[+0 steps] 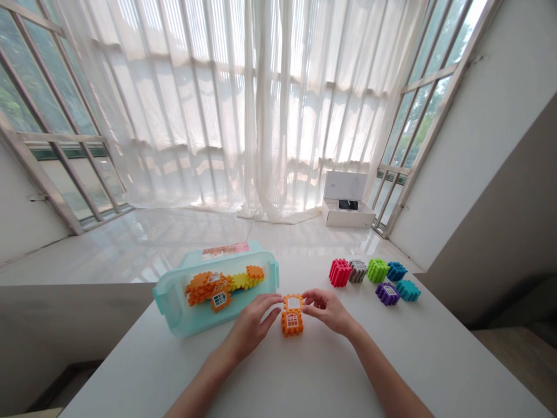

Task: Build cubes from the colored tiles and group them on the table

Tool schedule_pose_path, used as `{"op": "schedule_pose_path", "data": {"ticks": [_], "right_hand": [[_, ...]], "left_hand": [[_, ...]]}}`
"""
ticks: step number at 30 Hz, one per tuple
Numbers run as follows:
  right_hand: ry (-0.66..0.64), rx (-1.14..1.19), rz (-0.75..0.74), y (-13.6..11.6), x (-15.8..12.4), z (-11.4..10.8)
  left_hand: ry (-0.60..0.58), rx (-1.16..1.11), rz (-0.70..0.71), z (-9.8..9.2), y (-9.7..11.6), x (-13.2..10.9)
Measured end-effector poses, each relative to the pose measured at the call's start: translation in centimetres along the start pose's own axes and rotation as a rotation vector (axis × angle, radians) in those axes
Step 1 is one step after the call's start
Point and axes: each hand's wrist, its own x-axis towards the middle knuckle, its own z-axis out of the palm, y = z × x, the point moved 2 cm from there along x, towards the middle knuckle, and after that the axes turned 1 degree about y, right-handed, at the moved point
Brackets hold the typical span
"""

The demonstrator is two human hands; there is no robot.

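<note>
Between my hands on the white table is an orange waffle block (292,323) with notched edges and a white window grid on its front. Its top face, also orange, carries another white window (293,302). At the block's left edge are the fingertips of my left hand (256,322), index finger and thumb bent toward it. My right hand (329,312) has thumb and fingers at the right edge of the top face, gripping from that side. The block's back and underside are hidden.
Left of my hands, a light-teal plastic bin (183,325) holds orange and yellow waffle pieces (209,287). To the right stand red (340,273), grey (357,271), green (377,270), blue (397,271), purple (387,294) and teal (408,290) blocks. An open white box (348,217) sits by the curtain.
</note>
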Motion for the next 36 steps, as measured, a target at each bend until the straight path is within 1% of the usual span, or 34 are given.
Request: {"op": "schedule_pose_path", "data": {"ticks": [3,6,11,20,28,36], "right_hand": [[-0.023,-0.029,-0.008,-0.08,-0.06,0.06],[-0.025,-0.038,-0.011,-0.07,-0.06,0.09],[-0.031,-0.044,-0.017,0.17,0.01,0.0],[-0.064,-0.122,-0.011,-0.33,-0.34,-0.17],[-0.113,-0.264,0.003,-0.75,-0.88,-0.12],[-0.145,-0.332,0.005,-0.26,-0.93,0.01]], "left_hand": [[-0.013,-0.107,-0.074,0.02,-0.34,0.01],[-0.024,-0.181,-0.127,-0.14,-0.16,0.15],[-0.059,-0.231,-0.177,-0.27,-0.07,0.32],[-0.131,-0.224,-0.166,0.26,-0.18,-0.12],[-0.233,-0.172,-0.086,-0.16,0.27,-0.11],[-0.288,-0.128,-0.071,-0.17,0.58,-0.19]]}}
